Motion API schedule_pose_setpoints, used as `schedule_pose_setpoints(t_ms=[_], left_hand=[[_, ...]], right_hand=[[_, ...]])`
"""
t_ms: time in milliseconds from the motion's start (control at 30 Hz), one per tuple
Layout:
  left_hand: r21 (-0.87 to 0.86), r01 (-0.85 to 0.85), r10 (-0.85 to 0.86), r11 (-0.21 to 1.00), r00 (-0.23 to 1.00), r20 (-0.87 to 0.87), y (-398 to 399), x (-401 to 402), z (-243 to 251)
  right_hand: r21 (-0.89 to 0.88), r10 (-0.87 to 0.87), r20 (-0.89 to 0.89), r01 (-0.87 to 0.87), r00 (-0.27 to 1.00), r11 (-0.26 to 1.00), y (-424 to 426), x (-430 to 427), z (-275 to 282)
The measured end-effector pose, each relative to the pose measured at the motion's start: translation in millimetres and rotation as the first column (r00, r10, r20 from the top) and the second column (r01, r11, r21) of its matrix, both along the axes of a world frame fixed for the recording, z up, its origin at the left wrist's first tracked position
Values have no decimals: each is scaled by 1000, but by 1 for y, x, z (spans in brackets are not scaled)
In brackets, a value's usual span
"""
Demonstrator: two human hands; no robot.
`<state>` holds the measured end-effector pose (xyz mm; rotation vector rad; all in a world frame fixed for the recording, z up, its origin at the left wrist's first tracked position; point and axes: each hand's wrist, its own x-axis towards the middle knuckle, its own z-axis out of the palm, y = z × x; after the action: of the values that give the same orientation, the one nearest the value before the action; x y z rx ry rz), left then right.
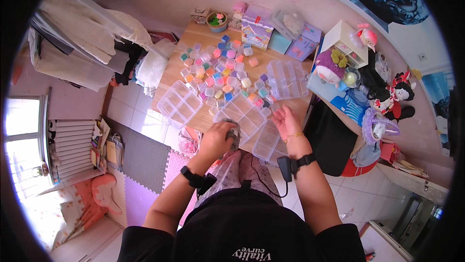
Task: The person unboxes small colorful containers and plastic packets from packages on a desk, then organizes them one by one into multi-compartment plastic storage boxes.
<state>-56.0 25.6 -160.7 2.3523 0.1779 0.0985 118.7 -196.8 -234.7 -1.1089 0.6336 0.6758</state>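
My left hand (217,137) is closed around a crumpled grey cloth (235,140) at the table's front edge. Beside it lies a transparent plastic divided box (242,115). My right hand (287,119) is turned palm up with its fingers loosely curled, and nothing shows in it. Under its wrist is another transparent plastic case (268,142), partly hidden by the forearm. Many small lidded plastic boxes of coloured beads (219,73) are spread over the wooden table (170,69). Two more divided boxes stand at either side, one at left (180,104) and one at right (287,80).
Cartons (257,26) and a small potted ornament (217,21) line the wall. To the right, a purple plush toy (330,66) and a white drawer unit (345,42) sit on a side desk. A black chair (328,135) stands by the table. Clothes (83,29) hang at left.
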Motion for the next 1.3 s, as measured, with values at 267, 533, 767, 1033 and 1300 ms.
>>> schedule_pose_setpoints(t_ms=[267, 533, 767, 1033, 1300], left_hand=[[508, 256, -242, 822, 966, -96, -43, -11, -68], [528, 344, -343, 777, 934, -103, -34, -19, -70], [447, 323, -344, 834, 938, -37, -23, -29, -37], [432, 288, -347, 854, 936, 63, -32, -32, 10], [320, 331, -378, 888, 921, 96, -36, -20, 52]], right_hand=[[18, 176, -2, -176, 984, 984, 6, -61, 17], [8, 217, 14, -217, 976, 976, -4, -75, 23], [-85, 249, 84, -242, 965, 967, -2, -86, 20], [-118, 293, 72, -284, 953, 952, 12, -102, 43], [155, 279, 257, -324, 925, 933, 10, -101, 85]])
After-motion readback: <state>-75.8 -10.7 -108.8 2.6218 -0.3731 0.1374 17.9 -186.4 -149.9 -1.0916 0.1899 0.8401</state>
